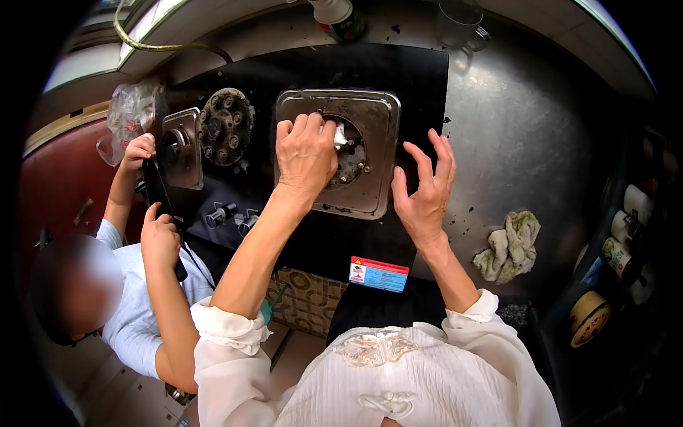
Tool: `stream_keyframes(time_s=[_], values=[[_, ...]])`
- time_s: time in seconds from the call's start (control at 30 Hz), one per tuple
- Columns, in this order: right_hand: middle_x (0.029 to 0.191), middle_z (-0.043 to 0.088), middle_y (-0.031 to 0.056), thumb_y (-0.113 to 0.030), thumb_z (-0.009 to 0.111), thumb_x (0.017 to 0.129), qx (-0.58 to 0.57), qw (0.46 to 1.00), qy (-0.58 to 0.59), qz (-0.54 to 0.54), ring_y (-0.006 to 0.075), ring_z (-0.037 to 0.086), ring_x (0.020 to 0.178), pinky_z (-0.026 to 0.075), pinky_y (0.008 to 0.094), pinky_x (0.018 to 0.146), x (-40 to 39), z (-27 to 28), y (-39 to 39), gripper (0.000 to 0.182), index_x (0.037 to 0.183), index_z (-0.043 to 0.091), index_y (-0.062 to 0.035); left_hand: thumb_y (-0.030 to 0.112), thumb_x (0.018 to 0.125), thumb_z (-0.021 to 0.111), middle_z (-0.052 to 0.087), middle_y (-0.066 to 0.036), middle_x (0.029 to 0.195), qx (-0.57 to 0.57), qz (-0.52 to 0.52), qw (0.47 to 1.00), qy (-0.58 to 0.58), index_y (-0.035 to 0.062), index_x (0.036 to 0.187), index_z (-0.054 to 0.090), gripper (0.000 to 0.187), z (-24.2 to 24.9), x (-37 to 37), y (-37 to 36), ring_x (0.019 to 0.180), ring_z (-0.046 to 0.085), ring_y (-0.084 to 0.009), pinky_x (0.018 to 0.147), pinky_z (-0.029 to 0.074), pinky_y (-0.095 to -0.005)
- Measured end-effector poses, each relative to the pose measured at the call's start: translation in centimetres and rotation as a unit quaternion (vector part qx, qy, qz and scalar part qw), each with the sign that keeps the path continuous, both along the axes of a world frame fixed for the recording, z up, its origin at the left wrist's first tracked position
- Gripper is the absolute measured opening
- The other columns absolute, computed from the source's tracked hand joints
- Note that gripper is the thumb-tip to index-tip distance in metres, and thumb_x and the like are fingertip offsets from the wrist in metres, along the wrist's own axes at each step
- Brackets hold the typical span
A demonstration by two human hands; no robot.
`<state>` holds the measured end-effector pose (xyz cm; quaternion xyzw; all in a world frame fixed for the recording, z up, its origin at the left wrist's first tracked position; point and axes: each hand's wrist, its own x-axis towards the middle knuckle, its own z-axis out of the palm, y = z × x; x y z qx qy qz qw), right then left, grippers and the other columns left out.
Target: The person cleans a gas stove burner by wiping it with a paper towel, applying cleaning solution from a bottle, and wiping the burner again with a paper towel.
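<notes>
On the black stove top (398, 78), my left hand (307, 153) presses a white tissue (340, 135) into the burner well of the steel plate (377, 114); my right hand (423, 188) hovers open, fingers spread, beside the steel counter (519, 128).

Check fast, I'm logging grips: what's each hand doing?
Left hand: closed on a white wipe, pressed to the burner plate.
Right hand: open, empty.

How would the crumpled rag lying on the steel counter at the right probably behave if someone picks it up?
The rag would probably be floppy: it lies in soft bunched folds on the steel counter. It looks light, being only thin cloth. It should not roll or slide, though dark specks around it suggest it may be damp or greasy.
</notes>
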<state>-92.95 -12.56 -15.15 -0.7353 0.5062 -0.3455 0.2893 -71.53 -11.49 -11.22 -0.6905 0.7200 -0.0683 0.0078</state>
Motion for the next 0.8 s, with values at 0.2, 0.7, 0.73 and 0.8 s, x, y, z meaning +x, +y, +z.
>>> stream_keyframes(time_s=[0.2, 0.7, 0.73, 0.8], values=[[0.15, 0.044, 0.0165, -0.007, 0.072, 0.081, -0.003, 1.0, -0.002, -0.001, 0.0404, 0.039, 0.142, 0.034, 0.0518, 0.115, 0.0, 0.0, 0.1, 0.044, 0.125, 0.065, -0.0092, 0.001, 0.068, 0.068, 0.061, -0.005, 0.089, 0.022, 0.033, 0.999, -0.007, 0.0068, 0.098, 0.067, 0.031, -0.4, -0.7, 0.0, 0.09, 0.059, -0.024, 0.082, 0.041, -0.0377], [0.149, 0.045, 0.0164, -0.008, 0.072, 0.081, -0.005, 1.0, -0.002, -0.003, 0.0406, 0.039, 0.142, 0.034, 0.0522, 0.115, 0.1, -0.1, 0.0, 0.044, 0.124, 0.065, -0.0099, -0.002, 0.062, 0.07, 0.061, -0.005, 0.086, 0.004, 0.032, 0.999, 0.041, 0.0091, 0.089, 0.066, 0.029, -0.8, -0.1, -0.4, 0.088, 0.06, -0.0257, 0.081, 0.042, -0.0371], [0.149, 0.045, 0.0163, -0.008, 0.072, 0.081, -0.006, 1.0, -0.002, -0.002, 0.0406, 0.039, 0.142, 0.034, 0.0521, 0.115, 0.0, -0.1, 0.0, 0.044, 0.124, 0.065, -0.01, -0.002, 0.062, 0.07, 0.061, -0.005, 0.086, 0.003, 0.032, 0.999, 0.04, 0.0091, 0.089, 0.066, 0.029, -0.5, -0.1, -0.4, 0.088, 0.06, -0.0257, 0.081, 0.042, -0.0371], [0.149, 0.045, 0.0161, -0.008, 0.072, 0.081, -0.007, 1.0, -0.006, -0.002, 0.0404, 0.039, 0.142, 0.034, 0.052, 0.115, 0.0, -0.1, 0.0, 0.043, 0.124, 0.065, -0.0101, 0.002, 0.07, 0.066, 0.06, -0.005, 0.08, -0.009, 0.026, 0.993, 0.111, 0.0088, 0.08, 0.063, 0.013, 0.8, 0.2, -0.5, 0.084, 0.059, -0.026, 0.079, 0.041, -0.0364]])
